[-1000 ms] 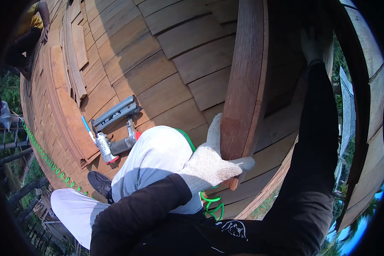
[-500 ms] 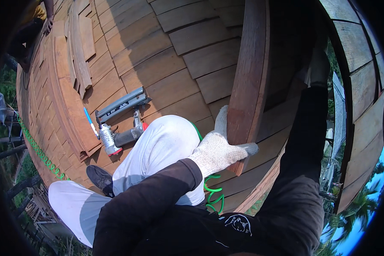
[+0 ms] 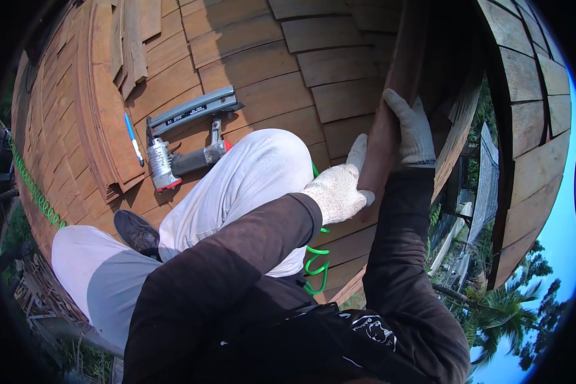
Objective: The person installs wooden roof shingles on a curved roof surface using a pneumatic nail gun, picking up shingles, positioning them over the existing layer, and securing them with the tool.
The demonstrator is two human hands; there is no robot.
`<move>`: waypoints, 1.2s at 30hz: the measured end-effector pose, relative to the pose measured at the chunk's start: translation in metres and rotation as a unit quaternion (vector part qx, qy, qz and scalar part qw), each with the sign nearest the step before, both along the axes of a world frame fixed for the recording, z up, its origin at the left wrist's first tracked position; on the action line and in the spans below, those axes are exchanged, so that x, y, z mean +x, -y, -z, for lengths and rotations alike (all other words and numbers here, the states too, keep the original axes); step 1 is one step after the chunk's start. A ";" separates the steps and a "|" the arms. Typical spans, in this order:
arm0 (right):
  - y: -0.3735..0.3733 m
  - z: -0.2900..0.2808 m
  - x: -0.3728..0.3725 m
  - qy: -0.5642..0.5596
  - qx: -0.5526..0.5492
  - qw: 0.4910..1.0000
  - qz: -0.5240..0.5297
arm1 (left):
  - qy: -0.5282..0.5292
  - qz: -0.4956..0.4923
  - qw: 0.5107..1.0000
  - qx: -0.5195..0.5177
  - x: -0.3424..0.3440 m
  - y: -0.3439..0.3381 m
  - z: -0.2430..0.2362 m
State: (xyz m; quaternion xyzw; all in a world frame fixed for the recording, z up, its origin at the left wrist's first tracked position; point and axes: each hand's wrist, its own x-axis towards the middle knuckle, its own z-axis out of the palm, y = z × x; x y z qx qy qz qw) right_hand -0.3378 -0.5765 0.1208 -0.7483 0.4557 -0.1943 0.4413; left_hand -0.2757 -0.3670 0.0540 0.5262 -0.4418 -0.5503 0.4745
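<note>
Both my hands wear pale knit work gloves and grip a long reddish-brown wooden board [image 3: 386,136]. My left hand [image 3: 339,191] is closed round its near end, with the fingers on the left side. Farther up the board, my right hand [image 3: 412,127] holds its right side, the thumb lying across the wood. The board's far part runs up into deep shadow. A grey and silver pneumatic nail gun [image 3: 185,160] lies on the wooden shingles [image 3: 268,96] left of my knee. Beside it a blue and white pen [image 3: 134,139] rests against stacked shingles [image 3: 99,121].
A green coiled air hose [image 3: 35,185] runs along the left edge, with more coils [image 3: 315,269] beneath my left forearm. Loose wooden strips [image 3: 131,51] lie at the far left. Past the roof edge on the right are another shingled slope [image 3: 531,166] and trees.
My right hand has come out of the shadow onto the board. The board has tilted and shifted slightly right in view. The whole view has swung, and the person at upper left has left it.
</note>
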 end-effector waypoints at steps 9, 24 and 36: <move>-0.008 0.024 -0.029 0.239 0.359 0.902 -0.007 | 0.020 0.036 0.998 -0.055 0.002 -0.027 -0.005; -0.133 -0.022 -0.096 0.138 0.049 0.987 0.069 | 0.034 0.206 0.977 -0.037 -0.004 -0.077 -0.009; -0.024 -0.017 -0.076 0.141 0.047 0.983 0.112 | -0.060 -0.019 0.993 -0.099 -0.031 -0.062 0.018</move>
